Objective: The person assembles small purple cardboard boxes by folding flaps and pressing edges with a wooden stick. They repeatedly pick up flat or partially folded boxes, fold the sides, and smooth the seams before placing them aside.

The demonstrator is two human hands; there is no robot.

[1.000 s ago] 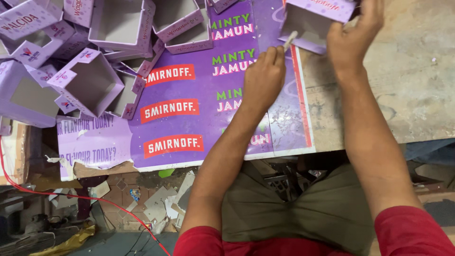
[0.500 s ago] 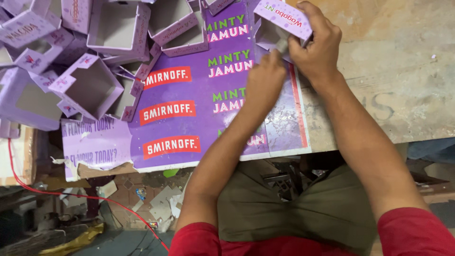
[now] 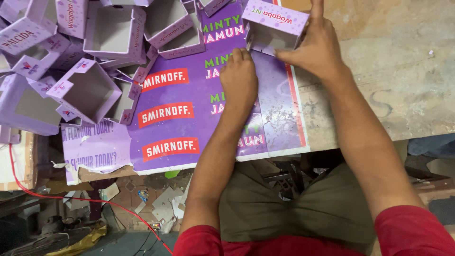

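- View from above, looking down at a person's two bare arms reaching forward over a worn, pale wooden surface.
- The right hand sits at about one o'clock, fingers spread narrowly and pressed on the top and near side of a small lilac cardboard box, steadying it with its open side facing the person.
- The left hand lies near twelve o'clock, just beside and below that box, fingers curled shut with the fingertips at the box's lower left corner; whether it pinches a small tool or only presses, I cannot tell.
- The box stands on a large purple printed sheet that covers the middle of the surface.
- Judged from this pose, the step in hand seems to be pressing or fixing a flap at the box's base; a following move would call for firm pressure along that fold while the right hand keeps the box square.
- At ten o'clock, a crowded heap of open lilac boxes fills the left side, leaving little room there.
- The sheet's near edge overhangs the surface edge at six o'clock, close to the person's lap.
- Open bare room lies at three o'clock, to the right of the sheet.
- Below, at seven o'clock, a red cable crosses a littered floor.
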